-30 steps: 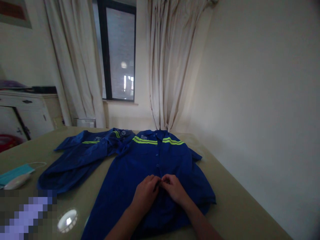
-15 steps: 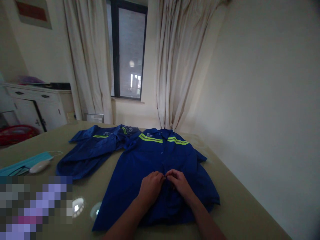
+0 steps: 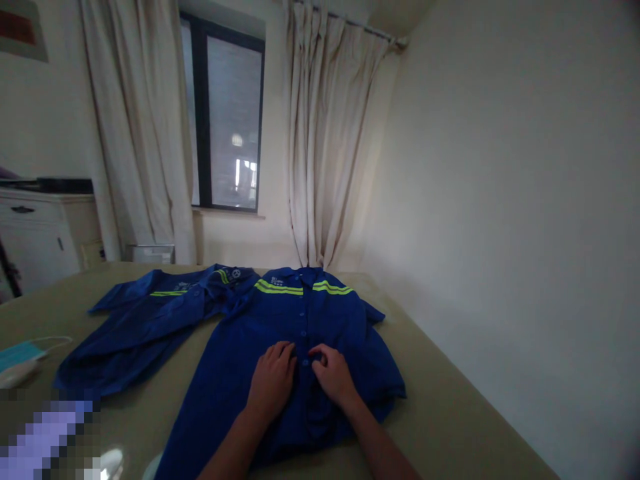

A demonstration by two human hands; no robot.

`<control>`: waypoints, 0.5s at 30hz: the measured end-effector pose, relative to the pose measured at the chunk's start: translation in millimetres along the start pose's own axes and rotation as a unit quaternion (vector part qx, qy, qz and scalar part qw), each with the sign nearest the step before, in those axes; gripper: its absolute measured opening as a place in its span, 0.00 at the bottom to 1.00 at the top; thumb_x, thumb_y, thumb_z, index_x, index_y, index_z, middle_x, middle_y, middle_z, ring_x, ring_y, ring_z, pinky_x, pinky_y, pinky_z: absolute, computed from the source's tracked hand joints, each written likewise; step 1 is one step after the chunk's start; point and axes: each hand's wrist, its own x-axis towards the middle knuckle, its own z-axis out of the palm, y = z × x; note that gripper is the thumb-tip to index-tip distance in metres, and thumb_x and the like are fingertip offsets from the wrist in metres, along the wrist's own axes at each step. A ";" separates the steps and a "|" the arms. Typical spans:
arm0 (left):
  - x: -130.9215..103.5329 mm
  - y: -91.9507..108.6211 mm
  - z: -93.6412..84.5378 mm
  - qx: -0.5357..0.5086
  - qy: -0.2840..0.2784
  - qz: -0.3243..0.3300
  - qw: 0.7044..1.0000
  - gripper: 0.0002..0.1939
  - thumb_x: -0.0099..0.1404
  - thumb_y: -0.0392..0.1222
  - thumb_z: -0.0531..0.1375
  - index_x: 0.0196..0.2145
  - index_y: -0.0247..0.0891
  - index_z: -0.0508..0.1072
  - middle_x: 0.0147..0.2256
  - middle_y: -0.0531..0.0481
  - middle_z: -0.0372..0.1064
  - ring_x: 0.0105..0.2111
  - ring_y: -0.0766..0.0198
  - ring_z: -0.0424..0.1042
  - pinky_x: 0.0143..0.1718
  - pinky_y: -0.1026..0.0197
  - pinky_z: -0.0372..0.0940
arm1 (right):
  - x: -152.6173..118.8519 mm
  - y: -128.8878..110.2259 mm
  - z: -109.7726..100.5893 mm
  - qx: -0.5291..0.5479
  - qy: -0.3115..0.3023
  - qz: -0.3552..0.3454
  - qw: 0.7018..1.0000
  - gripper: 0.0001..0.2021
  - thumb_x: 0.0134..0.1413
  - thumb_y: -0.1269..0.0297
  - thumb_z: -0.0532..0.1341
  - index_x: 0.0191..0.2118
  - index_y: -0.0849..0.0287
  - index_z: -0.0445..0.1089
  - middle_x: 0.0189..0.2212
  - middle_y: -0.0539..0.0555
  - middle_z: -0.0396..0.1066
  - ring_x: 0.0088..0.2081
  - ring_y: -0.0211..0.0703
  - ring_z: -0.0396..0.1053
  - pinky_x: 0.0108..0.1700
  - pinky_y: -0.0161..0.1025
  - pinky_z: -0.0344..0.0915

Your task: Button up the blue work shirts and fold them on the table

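A dark blue short-sleeved work shirt (image 3: 340,320) with yellow-green chest stripes lies front up, its collar away from me. My left hand (image 3: 273,379) rests on it left of the button strip, palm down, fingers stretched out. Across the strip, my right hand (image 3: 334,377) has its thumb and forefinger slightly apart beside a small button (image 3: 306,363), which shows between the two hands. The right hand's other fingers are curled and partly hidden. Neither hand visibly holds anything. The shirt's lower front is rumpled below my right hand.
A second blue work shirt (image 3: 130,343) lies crumpled to the left on the table (image 3: 450,413). Further left are a light blue face mask (image 3: 23,355) and a pale rounded object (image 3: 19,373). A wall (image 3: 500,200) runs along the right; curtains (image 3: 330,133) hang behind.
The view has swung right and tilted up slightly. My fingertips met in a pinch at the button strip before; now the hands are apart, with the button exposed between them.
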 end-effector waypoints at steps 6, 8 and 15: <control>-17.1 6.4 2.5 0.062 -0.072 0.012 0.995 0.30 0.73 0.46 0.47 0.69 0.36 0.58 0.70 0.42 0.53 0.70 0.49 0.52 0.69 0.40 0.51 | -4.9 -12.3 -7.0 -0.131 -0.017 0.011 0.991 0.11 0.55 0.68 0.58 0.39 0.53 0.78 0.33 0.52 0.78 0.36 0.43 0.74 0.39 0.35 0.62; -25.7 10.6 0.2 0.074 -0.088 0.016 0.993 0.32 0.72 0.47 0.46 0.70 0.34 0.56 0.70 0.41 0.50 0.71 0.48 0.50 0.69 0.40 0.50 | -3.0 -19.6 -6.8 -0.166 -0.017 0.021 0.986 0.09 0.56 0.65 0.59 0.37 0.54 0.77 0.35 0.55 0.78 0.39 0.47 0.76 0.40 0.38 0.64; -58.1 18.7 1.5 0.099 -0.103 0.008 0.990 0.33 0.71 0.47 0.46 0.70 0.34 0.56 0.71 0.40 0.48 0.70 0.46 0.51 0.69 0.39 0.50 | 11.7 -43.5 -6.7 -0.265 -0.035 0.014 0.964 0.17 0.53 0.75 0.61 0.48 0.52 0.72 0.49 0.59 0.72 0.48 0.54 0.76 0.45 0.45 0.68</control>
